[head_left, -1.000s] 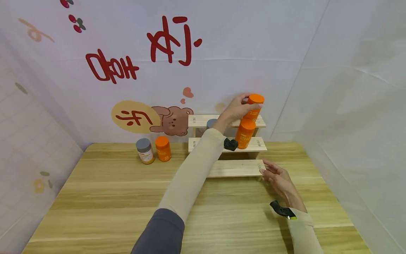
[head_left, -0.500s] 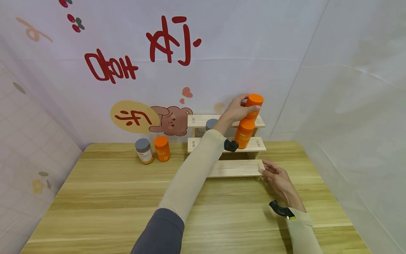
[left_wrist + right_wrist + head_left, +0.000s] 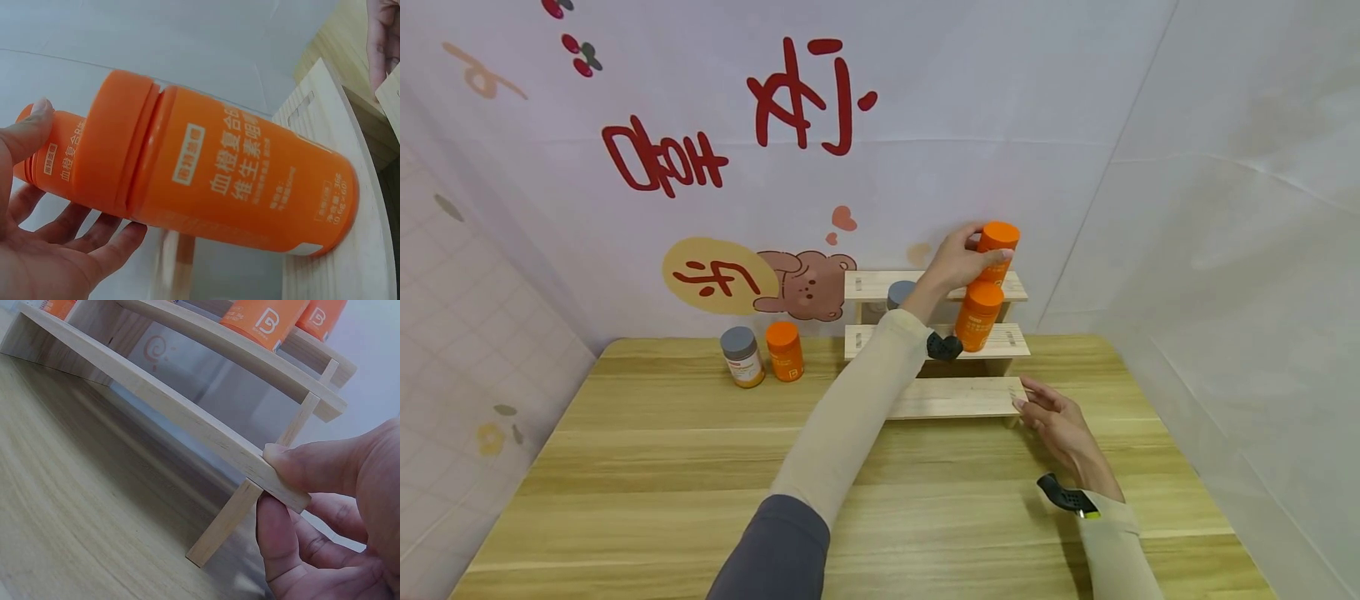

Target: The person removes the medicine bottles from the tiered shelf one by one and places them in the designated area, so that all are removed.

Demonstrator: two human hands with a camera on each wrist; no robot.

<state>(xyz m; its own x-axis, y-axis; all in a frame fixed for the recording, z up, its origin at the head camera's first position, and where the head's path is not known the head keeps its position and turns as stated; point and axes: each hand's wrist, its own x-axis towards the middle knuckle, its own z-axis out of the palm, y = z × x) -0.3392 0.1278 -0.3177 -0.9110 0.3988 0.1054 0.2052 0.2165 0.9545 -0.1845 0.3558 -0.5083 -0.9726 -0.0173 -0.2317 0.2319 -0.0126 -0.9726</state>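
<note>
At the right end of the stand's top tier, my left hand (image 3: 958,260) holds an orange bottle (image 3: 998,242) by its upper part, fingers behind and thumb in front. A second orange bottle (image 3: 244,175) stands upright on the middle tier, just in front of the held one. The three-tier wooden stand (image 3: 970,397) has the right end of its lowest board pinched by my right hand (image 3: 1063,429). In the right wrist view the thumb (image 3: 312,464) presses on top of that board, with fingers underneath. A grey-lidded jar (image 3: 900,292) is partly hidden behind my left forearm.
Left of the stand, a grey-lidded jar (image 3: 742,357) and another orange bottle (image 3: 786,352) stand on the wooden table (image 3: 662,467). A printed cloth (image 3: 970,108) hangs behind the table, and a plain pale one (image 3: 1247,275) lines the right side.
My left hand and the orange bottle it holds have shifted very slightly left along the top tier. The right hand keeps its pinch on the lowest board.
</note>
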